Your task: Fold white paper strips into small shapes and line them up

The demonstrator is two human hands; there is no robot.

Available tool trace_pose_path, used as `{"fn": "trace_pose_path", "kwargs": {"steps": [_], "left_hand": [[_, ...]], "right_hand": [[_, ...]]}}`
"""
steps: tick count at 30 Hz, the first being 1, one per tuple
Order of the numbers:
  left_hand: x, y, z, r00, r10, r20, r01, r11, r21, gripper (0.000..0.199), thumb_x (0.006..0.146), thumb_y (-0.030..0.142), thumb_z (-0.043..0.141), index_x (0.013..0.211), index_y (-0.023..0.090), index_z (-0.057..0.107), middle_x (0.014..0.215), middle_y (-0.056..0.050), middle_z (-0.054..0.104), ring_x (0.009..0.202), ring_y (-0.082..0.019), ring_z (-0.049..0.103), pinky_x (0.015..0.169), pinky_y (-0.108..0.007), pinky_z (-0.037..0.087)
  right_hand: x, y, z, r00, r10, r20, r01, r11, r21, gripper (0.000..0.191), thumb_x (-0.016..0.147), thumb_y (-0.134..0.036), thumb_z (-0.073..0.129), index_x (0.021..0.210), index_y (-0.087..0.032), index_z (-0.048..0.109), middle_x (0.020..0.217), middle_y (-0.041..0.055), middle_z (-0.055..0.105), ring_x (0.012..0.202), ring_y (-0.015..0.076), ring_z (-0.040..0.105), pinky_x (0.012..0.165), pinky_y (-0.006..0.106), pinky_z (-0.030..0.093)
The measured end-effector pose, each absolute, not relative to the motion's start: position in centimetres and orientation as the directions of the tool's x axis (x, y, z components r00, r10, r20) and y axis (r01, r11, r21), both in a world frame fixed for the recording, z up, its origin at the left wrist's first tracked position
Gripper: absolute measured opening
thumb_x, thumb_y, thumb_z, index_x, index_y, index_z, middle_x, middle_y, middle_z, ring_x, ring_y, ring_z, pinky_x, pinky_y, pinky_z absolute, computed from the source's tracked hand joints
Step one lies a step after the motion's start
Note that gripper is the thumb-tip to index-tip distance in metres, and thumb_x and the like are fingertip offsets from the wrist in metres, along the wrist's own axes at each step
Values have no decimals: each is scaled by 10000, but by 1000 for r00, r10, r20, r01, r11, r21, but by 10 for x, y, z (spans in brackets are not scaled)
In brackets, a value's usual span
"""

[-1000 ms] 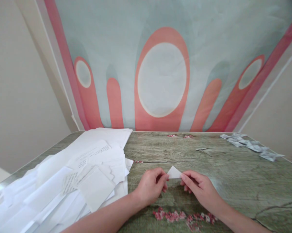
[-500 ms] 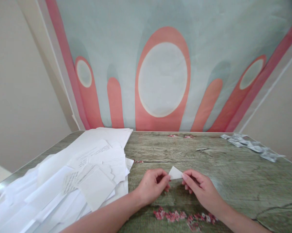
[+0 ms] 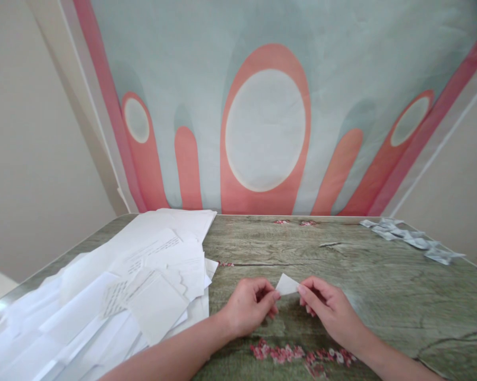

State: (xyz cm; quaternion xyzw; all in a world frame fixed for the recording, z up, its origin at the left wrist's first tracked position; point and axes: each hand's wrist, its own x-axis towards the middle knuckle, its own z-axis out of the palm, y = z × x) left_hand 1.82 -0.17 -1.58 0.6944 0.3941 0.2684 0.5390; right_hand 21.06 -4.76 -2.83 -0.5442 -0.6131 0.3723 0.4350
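Note:
A small white folded piece of paper point(image 3: 287, 284) is held above the table, one pointed corner upward. My left hand point(image 3: 252, 306) pinches its left corner between thumb and fingers. At the right corner, my right hand point(image 3: 329, 308) grips it with thumb and forefinger. Both hands are closed on the paper, which spans the gap between them.
Loose white papers point(image 3: 155, 301), some with print, are piled on the left of the wood-patterned table point(image 3: 270, 243). Several small folded grey-white pieces point(image 3: 416, 241) lie at the back right. A patterned wall panel point(image 3: 266, 201) stands behind the table.
The small paper has tilted slightly between my fingers and moved down a little. Both hands keep their grip in nearly the same place.

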Motion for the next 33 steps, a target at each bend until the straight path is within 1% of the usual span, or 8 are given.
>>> {"fn": "trace_pose_path", "kwargs": {"steps": [5, 8, 11, 14, 16, 19, 26, 33], "left_hand": [[19, -2, -18, 543, 838, -50, 172, -53, 984, 310, 793, 424, 531, 680, 136, 545, 575, -10, 607, 506, -127, 560, 516, -222, 442], [19, -2, -18, 580, 812, -58, 166, -48, 985, 316, 809, 407, 524, 682, 121, 568, 605, -20, 621, 537, -132, 578, 554, -236, 462], [18, -3, -17, 557, 830, 29, 206, -172, 963, 234, 783, 327, 589, 886, 120, 623, 780, -46, 655, 694, -157, 604, 605, -238, 475], [16, -6, -14, 502, 836, 222, 232, -378, 896, 557, 676, 216, 711, 1196, 210, 511, 1093, -59, 588, 923, -181, 569, 685, -243, 489], [16, -9, -11, 520, 790, 325, 253, -506, 825, 640, 656, 193, 735, 1239, 255, 478, 1178, -54, 532, 1019, -189, 527, 805, -278, 477], [15, -15, -9, 569, 720, 398, 309, -635, 708, 538, 690, 212, 717, 1193, 257, 532, 1158, -52, 529, 1054, -196, 504, 917, -318, 426], [16, -21, -11, 604, 678, 419, 425, -719, 550, 355, 759, 165, 622, 1107, 228, 592, 1015, -42, 596, 922, -181, 562, 833, -297, 469], [15, -21, -10, 642, 646, 412, 418, -746, 518, 496, 766, 143, 592, 1242, 249, 502, 1165, -54, 591, 1018, -198, 573, 897, -315, 463]], "right_hand": [[210, -46, -33, -50, 997, 59, 236, 69, -969, 326, 848, -471, 499, 830, -160, 594, 619, -9, 559, 508, 104, 490, 484, 220, 400], [210, -46, -33, -68, 997, 48, 227, 62, -972, 351, 851, -474, 493, 777, -154, 616, 610, 0, 571, 521, 108, 500, 486, 213, 397], [209, -48, -31, -57, 996, 62, 259, 74, -963, 373, 855, -476, 484, 712, -159, 619, 597, 0, 574, 534, 114, 514, 497, 210, 392], [207, -50, -27, -80, 994, 74, 350, 98, -932, 385, 860, -468, 475, 671, -163, 613, 551, -14, 551, 523, 115, 509, 507, 215, 372], [206, -52, -26, -104, 991, 82, 415, 118, -902, 399, 867, -460, 460, 642, -164, 604, 522, -22, 526, 515, 117, 497, 509, 221, 356], [204, -55, -26, -125, 987, 103, 483, 151, -863, 413, 880, -438, 437, 606, -165, 579, 505, -29, 491, 516, 119, 482, 511, 227, 336], [196, -61, -26, -126, 970, 210, 593, 243, -768, 357, 891, -374, 423, 633, -164, 551, 568, -19, 494, 566, 131, 476, 533, 240, 329], [195, -62, -29, -159, 929, 334, 639, 354, -683, 278, 892, -298, 423, 653, -179, 500, 602, -16, 502, 571, 127, 482, 547, 244, 343]]}}
